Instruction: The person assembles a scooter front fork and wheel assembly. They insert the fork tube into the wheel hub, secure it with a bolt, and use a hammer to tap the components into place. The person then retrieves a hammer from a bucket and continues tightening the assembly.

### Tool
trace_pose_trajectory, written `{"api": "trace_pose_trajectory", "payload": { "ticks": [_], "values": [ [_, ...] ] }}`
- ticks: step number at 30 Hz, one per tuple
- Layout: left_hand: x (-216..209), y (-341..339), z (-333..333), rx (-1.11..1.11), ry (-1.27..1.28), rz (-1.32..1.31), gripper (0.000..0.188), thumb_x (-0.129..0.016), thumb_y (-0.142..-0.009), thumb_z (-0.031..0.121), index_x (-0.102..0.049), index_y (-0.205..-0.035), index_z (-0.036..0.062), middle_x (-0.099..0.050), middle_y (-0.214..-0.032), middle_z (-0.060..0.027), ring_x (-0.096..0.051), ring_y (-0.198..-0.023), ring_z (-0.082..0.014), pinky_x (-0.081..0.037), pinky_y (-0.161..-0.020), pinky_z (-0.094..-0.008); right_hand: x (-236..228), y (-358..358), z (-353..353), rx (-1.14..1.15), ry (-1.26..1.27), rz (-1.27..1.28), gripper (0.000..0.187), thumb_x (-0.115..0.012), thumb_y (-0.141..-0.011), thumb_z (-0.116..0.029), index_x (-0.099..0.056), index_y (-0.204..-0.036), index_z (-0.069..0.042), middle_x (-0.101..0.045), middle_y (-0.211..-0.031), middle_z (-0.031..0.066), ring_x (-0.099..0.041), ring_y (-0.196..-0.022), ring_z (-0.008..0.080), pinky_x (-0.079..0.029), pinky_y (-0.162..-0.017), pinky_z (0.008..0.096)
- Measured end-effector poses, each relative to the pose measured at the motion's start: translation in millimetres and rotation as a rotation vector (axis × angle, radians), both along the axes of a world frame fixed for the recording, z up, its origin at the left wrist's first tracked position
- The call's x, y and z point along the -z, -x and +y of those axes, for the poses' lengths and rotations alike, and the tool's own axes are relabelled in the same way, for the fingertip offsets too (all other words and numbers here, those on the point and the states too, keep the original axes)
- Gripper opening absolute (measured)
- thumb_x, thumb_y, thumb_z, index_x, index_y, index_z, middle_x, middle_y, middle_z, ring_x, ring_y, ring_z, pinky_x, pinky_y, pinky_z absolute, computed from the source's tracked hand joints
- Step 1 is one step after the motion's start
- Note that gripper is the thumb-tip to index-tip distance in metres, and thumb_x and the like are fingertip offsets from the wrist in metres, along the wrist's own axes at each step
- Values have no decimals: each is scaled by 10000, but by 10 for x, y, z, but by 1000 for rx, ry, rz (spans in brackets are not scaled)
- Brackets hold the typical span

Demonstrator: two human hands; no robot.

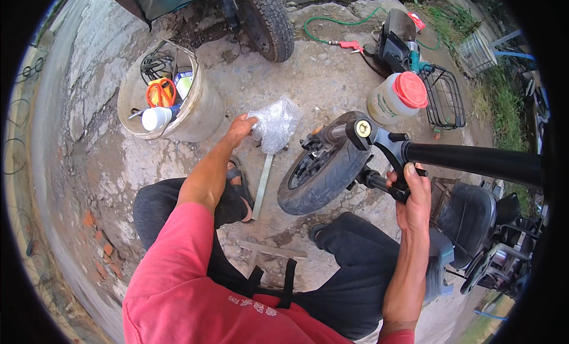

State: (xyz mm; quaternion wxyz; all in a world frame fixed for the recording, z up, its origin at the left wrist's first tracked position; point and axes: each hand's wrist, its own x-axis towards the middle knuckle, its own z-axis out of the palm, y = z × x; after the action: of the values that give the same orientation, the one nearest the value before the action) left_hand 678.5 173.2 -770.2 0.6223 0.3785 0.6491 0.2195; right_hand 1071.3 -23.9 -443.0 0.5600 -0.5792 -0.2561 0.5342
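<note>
My left hand [242, 129] reaches forward and pinches the edge of a crumpled piece of clear bubble wrap [277, 126]. Whatever lies inside or beneath the wrap cannot be made out. A flat, pale strip [264, 187] runs from under it toward my sandalled foot. On the right, my right hand [412, 196] is closed round part of a black front fork [388, 151], which carries a small wheel with a black tyre [323, 181]. A long black tube [474, 160] extends from the fork to the right. A brass-coloured round fitting [362, 129] sits on the fork's upper end.
A white bucket [198, 110] holds tools, cables and bottles at the left. Behind the wheel stand a red-lidded jug [385, 104] and a black wire basket [446, 98]. A parked vehicle's tyre [269, 24] is at the back. A black seat [468, 219] lies right; broken bricks [101, 249] lie left.
</note>
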Motion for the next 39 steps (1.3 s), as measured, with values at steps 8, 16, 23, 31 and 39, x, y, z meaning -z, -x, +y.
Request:
{"api": "trace_pose_trajectory", "payload": {
  "ticks": [8,16,23,31,39],
  "values": [
    [335,-31,-104,-94,104,-123,537,-661,-955,435,-602,-1320,44,-648,-1277,-144,-645,-1121,-301,-506,-988,-468,22,-5,-24,-27,-13,7,227,-639,-1006,-242,-581,-1144,-71,-627,-947,47,-625,-841,146,-534,-736,308],
    [544,-8,-609,158,44,91,651,-712,-892,480,-582,-1374,63,-561,-1386,-250,-548,-1277,-387,-460,-1039,-474,18,4,-15,65,3,27,293,-679,-978,-223,-587,-1189,-43,-606,-931,18,-610,-813,129,-523,-736,301],
    [819,-350,-860,309,-353,661,306,-658,-893,321,-691,-1029,49,-612,-1154,-268,-618,-1087,-439,-506,-923,-507,13,13,13,31,12,2,300,-678,-981,-228,-583,-1194,-38,-604,-925,19,-610,-820,127,-526,-741,302],
    [860,-136,-705,-102,-330,212,176,-619,-950,192,-636,-979,19,-661,-883,-124,-675,-844,-265,-541,-799,-432,-41,45,66,-25,-15,4,255,-689,-975,-240,-594,-1116,-50,-596,-876,7,-602,-795,114,-513,-729,290],
    [-80,-238,-212,-305,-209,-133,84,-584,-996,148,-598,-987,65,-624,-837,-32,-597,-701,-135,-542,-622,-301,-89,65,38,34,37,-4,205,-733,-950,-256,-644,-950,-72,-609,-842,3,-602,-756,94,-515,-696,262]
  ]
}}
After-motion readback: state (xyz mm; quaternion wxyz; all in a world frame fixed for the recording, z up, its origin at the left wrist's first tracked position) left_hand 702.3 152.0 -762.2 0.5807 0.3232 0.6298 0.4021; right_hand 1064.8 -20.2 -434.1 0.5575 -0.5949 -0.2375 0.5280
